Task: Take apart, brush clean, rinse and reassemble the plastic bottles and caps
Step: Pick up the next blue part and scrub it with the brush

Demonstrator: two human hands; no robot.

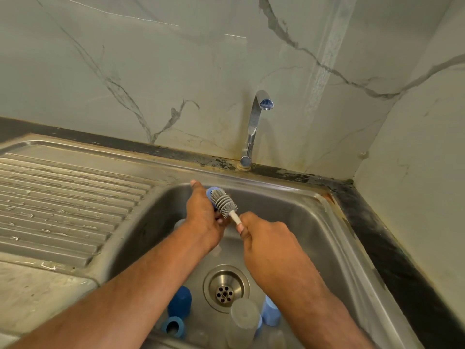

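Over the steel sink (297,197), my left hand (205,217) grips a blue cap (209,193), mostly hidden behind the hand. My right hand (261,238) holds the white handle of a grey silicone bottle brush (224,202), whose head lies against the blue cap. At the sink's near end lie a dark blue cap (180,302), a lighter blue ring cap (173,326), a clear plastic bottle (242,323) and a pale blue piece (270,314).
A chrome tap (254,127) stands at the back rim, with no water running. The drain (225,288) sits mid-basin. A ribbed draining board (63,197) lies to the left. A dark counter edge and marble wall close the right side.
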